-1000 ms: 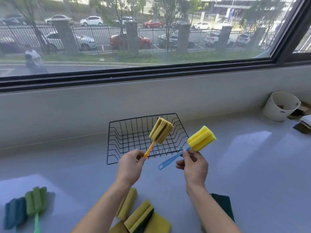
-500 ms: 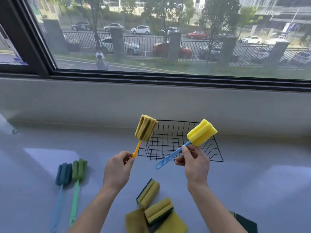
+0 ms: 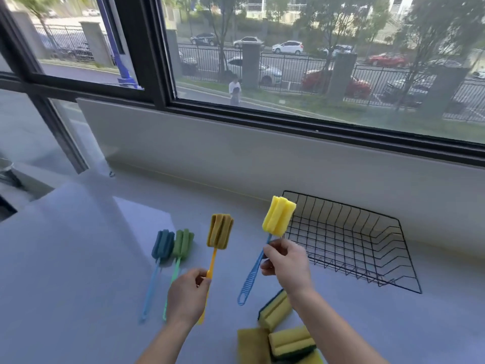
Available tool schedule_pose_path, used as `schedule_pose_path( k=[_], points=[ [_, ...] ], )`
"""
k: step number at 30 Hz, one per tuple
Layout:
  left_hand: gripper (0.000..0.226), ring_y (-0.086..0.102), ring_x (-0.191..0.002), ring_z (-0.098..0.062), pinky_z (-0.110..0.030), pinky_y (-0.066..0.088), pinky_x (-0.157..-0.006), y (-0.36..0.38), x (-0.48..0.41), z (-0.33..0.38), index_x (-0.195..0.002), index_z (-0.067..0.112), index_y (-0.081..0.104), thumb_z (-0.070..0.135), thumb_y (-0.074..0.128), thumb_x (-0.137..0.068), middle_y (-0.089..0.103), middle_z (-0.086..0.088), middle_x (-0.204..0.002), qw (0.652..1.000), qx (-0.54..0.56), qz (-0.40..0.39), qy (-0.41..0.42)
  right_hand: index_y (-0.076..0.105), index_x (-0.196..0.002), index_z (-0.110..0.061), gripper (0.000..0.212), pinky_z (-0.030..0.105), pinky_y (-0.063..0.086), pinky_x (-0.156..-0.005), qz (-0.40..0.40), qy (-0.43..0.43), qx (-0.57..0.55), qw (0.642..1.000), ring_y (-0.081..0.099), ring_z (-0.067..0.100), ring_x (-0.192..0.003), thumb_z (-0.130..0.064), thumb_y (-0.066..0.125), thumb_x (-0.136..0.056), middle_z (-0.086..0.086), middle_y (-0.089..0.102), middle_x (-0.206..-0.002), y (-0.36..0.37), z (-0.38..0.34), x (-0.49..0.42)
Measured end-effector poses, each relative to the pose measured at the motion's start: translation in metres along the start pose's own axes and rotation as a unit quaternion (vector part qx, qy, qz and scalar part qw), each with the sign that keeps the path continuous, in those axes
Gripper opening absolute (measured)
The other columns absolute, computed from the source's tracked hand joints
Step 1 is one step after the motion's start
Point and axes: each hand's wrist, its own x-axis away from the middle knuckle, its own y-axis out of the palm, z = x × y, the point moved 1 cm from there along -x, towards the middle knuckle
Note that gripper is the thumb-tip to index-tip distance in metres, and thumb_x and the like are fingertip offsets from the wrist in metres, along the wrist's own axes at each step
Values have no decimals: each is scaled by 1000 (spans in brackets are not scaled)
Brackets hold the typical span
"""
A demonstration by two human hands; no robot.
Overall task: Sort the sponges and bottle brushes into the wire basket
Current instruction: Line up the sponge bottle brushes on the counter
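Head view, starting at the left of the frame: two bottle brushes lie side by side on the pale counter (image 3: 78, 258), their foam heads touching. One is a teal brush (image 3: 162, 244) with a light blue handle, the other a green brush (image 3: 183, 244), and both handles run down toward the lower edge. Neither is being touched.

Just right of them, in the lower middle, the left hand (image 3: 187, 295) has its fingers curled round the lower part of an orange-handled brush (image 3: 220, 235). It is held nearly upright in the air, with the mustard foam head on top.

Next to it, the right hand (image 3: 286, 264) pinches a blue-handled brush (image 3: 278, 219) high on the shaft, just under its bright yellow head. The slotted blue handle hangs down and to the left. That yellow head overlaps the near left corner of the basket in the frame, but whether it is over the rim cannot be told.

Below the right forearm, at the bottom centre, the sponges (image 3: 291, 342) sit in a loose heap. They are yellow with dark scouring backs, and one stands on its edge.

To the right, the wire basket (image 3: 349, 248) sits against the wall under the window, and nothing is visible inside it.

Judging by this, sorting has barely begun, with the first two brushes lifted but not yet placed. The next move calls for carrying both hands right, over the rim. The brushes should be laid lengthwise along one side so the long handles stay inside and room is left for the sponges.
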Motion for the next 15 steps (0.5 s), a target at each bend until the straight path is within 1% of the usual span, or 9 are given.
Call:
schedule_pose_path(
  k=[2,5,8,11,13,15],
  points=[
    [12,56,-63,-8,-25,38,-52,-2,-7,-14,-77,27,70,21,66,-87,64,9,-65,999,-32,8,-25,71,-83,-3,11,35,62,-56,-42,26,43,998,67,19,-54,-9,66,-92,11,69,-69,20,7,-10],
    [15,51,-57,-13,-32,35,-50,-3,-20,-29,-75,21,69,20,61,-87,58,4,-58,995,-88,9,-39,71,-83,-1,12,36,61,-56,-89,62,100,989,64,18,-52,-8,65,-91,10,67,-67,46,21,-23],
    [18,49,-59,-20,-35,36,-54,2,-34,-39,-72,14,63,17,57,-88,57,2,-63,991,-122,-2,-50,70,-83,-2,12,35,62,-57,-103,96,151,978,66,19,-52,-10,65,-91,11,68,-68,63,36,-36],
    [21,46,-62,-22,-34,31,-55,9,-44,-43,-70,13,60,17,55,-89,48,0,-59,987,-153,-18,-55,69,-84,1,13,38,62,-59,-102,125,168,972,65,22,-53,-10,64,-90,13,68,-67,75,48,-48],
    [19,49,-65,-23,-34,35,-57,15,-47,-47,-73,14,63,17,54,-89,51,0,-62,986,-153,-27,-67,68,-84,4,14,39,61,-59,-100,139,180,969,64,23,-51,-8,63,-90,14,67,-65,82,55,-53],
    [17,57,-72,-25,-35,43,-61,19,-47,-51,-78,16,65,18,53,-89,60,0,-71,983,-160,-35,-79,66,-80,5,15,40,61,-58,-103,148,191,965,64,22,-49,-6,62,-88,14,66,-64,87,62,-55]
  ],
)
